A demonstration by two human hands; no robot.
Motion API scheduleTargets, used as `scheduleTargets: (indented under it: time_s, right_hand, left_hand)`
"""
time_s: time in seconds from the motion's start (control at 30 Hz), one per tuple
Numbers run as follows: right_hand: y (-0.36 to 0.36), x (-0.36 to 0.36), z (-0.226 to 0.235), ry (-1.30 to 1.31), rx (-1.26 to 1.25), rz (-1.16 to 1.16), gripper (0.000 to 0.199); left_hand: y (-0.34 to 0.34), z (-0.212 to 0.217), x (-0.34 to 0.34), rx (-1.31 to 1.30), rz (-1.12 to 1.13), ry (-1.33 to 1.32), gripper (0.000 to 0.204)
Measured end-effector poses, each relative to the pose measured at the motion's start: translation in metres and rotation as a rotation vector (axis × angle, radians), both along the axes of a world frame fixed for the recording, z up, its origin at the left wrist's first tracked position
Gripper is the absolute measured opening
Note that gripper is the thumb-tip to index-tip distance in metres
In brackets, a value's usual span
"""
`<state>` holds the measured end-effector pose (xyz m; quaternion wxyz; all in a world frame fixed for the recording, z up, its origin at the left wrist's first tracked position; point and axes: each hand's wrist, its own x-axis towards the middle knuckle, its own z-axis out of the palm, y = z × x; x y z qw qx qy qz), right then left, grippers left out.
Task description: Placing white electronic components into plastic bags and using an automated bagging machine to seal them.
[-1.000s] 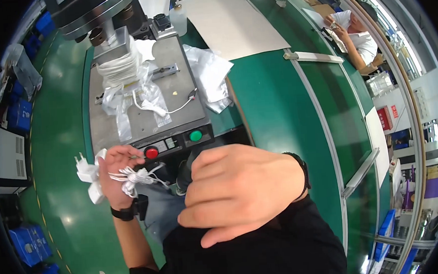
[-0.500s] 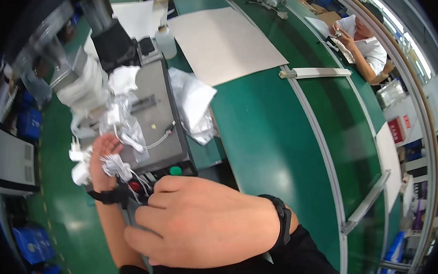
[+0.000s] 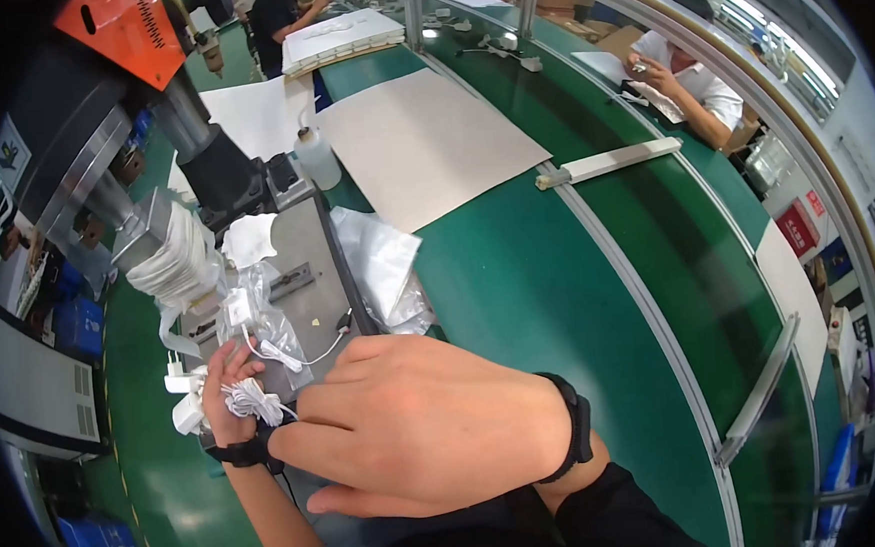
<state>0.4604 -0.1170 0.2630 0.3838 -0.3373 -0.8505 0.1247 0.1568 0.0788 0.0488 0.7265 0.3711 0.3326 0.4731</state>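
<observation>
My left hand is palm up with curled fingers at the near left edge of the machine. It holds white power adapters, which stick out on its left, and their coiled white cable lies against the palm. In front, my right hand shows its back, with bent fingers pointing left. The cable runs in behind its fingers; the fingertips are hidden. Beyond my left fingers, another white adapter lies on a clear plastic bag, its cable stretching right to a dark-tipped plug.
The press machine with an orange cover stands left. White bags lie beside its grey bed, and a squeeze bottle is behind. A pale board rests on the green table. Metal rails run right; a co-worker sits beyond.
The view has shifted, showing more of the machine's top. My right hand has come closer to my left hand and now covers the cables' lower ends. The left hand still holds the adapters.
</observation>
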Motion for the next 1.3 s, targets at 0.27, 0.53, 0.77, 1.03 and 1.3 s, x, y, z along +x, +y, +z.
scheduleTargets:
  time_s: [0.27,0.53,0.77,1.03,1.3]
  right_hand:
    - [0.003,-0.001,0.000,-0.019,0.014,0.002,0.029]
    - [0.005,0.001,0.000,0.004,0.033,0.003,0.028]
    - [0.009,-0.001,-0.002,-0.023,-0.006,-0.005,0.028]
    - [0.014,-0.003,-0.004,-0.107,-0.046,-0.049,0.030]
    - [0.016,-0.004,-0.006,-0.107,-0.056,-0.083,0.028]
  left_hand:
    - [-0.002,0.003,0.000,-0.023,0.105,-0.006,0.043]
    - [-0.010,0.009,0.004,0.011,0.092,-0.003,0.043]
    - [-0.004,0.003,-0.002,0.026,0.060,-0.007,0.043]
    - [-0.001,0.000,-0.006,0.055,0.048,-0.004,0.041]
    - [0.001,-0.004,-0.007,0.058,0.045,-0.025,0.038]
